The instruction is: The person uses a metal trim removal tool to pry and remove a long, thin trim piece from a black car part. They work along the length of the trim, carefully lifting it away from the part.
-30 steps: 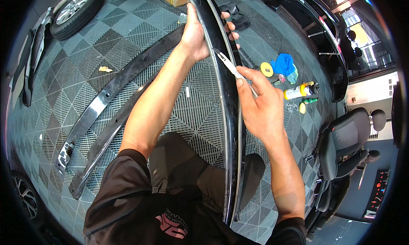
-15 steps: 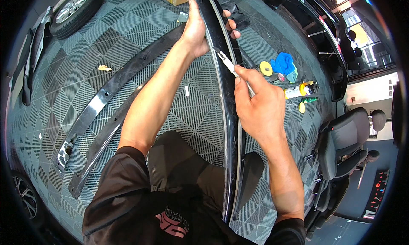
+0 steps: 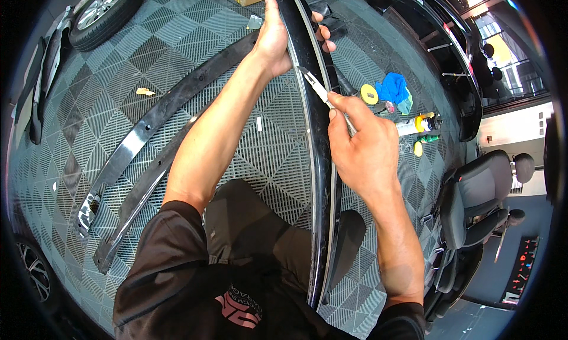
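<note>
A long, glossy black trim piece [image 3: 318, 180] with pale edge strips stands lengthwise before me, running from the top of the view down past my knees. My left hand [image 3: 276, 44] is wrapped round its upper part, thumb on the near left side and fingertips showing beyond the right edge. In my right hand [image 3: 364, 142] is a slim white utility knife [image 3: 319, 90], gripped between thumb and fingers. Its dark blade tip lies at the strip along the trim's left edge, just below my left palm. Whether the blade cuts into the strip cannot be told.
Two long curved dark panels [image 3: 168, 106] lie on the tiled floor to the left. A wheel [image 3: 105, 14] is at the upper left. Rightward are a blue cloth [image 3: 393, 88], a yellow round lid [image 3: 369, 94], a yellow-and-white bottle [image 3: 419, 124] and black car seats [image 3: 482, 183].
My right hand and the knife have shifted very slightly right and down. The left hand keeps its hold on the trim piece.
</note>
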A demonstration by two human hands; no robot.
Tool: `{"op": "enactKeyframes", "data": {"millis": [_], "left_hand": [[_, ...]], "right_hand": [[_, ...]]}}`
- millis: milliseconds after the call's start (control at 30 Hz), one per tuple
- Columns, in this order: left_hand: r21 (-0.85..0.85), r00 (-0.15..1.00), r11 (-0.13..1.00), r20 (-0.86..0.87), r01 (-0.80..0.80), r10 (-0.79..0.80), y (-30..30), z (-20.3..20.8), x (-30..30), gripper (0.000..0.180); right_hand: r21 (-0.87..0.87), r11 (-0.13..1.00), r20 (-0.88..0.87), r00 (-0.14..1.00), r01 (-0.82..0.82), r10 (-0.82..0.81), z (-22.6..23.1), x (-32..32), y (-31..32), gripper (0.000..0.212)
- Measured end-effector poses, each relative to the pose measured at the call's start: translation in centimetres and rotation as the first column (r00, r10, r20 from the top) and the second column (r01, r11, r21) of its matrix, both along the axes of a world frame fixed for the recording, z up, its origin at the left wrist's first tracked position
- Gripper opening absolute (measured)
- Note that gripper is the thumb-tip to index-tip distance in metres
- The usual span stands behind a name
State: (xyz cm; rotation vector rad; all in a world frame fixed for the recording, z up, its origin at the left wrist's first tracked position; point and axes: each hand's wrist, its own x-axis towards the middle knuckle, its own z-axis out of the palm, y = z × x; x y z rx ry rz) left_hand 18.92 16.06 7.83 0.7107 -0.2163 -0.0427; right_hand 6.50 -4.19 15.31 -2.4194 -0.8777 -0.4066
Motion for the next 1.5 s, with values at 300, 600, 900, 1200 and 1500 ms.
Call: {"op": "enactKeyframes", "data": {"millis": [300,600,900,1200,1500], "left_hand": [[0.027,1.0,1.0,0.013,-0.009,0.009,-0.1,-0.1,0.0,0.107],[0.038,1.0,0.999,-0.012,-0.025,0.025,0.0,0.0,-0.2,0.107],[0.031,1.0,1.0,-0.013,-0.006,0.007,-0.1,0.2,0.2,0.107],[0.054,0.998,0.999,-0.062,0.006,-0.003,0.2,0.5,0.3,0.106],[-0.163,0.993,0.987,-0.116,-0.003,-0.016,-1.2,2.4,-1.1,0.081]], "right_hand": [[-0.03,0.999,-0.01,1.0,0.013,-0.013,0.2,-0.6,-0.3,0.018],[0.003,1.0,-0.043,0.999,0.019,-0.019,0.0,-1.0,-0.3,0.018],[0.074,0.997,0.002,1.0,0.019,-0.019,-0.7,-0.3,-0.2,0.019],[0.011,1.0,-0.034,0.999,0.008,-0.007,0.0,-0.5,-0.5,0.017],[-0.035,0.999,-0.03,1.0,0.004,-0.005,-0.3,-0.9,-1.3,0.017]]}}
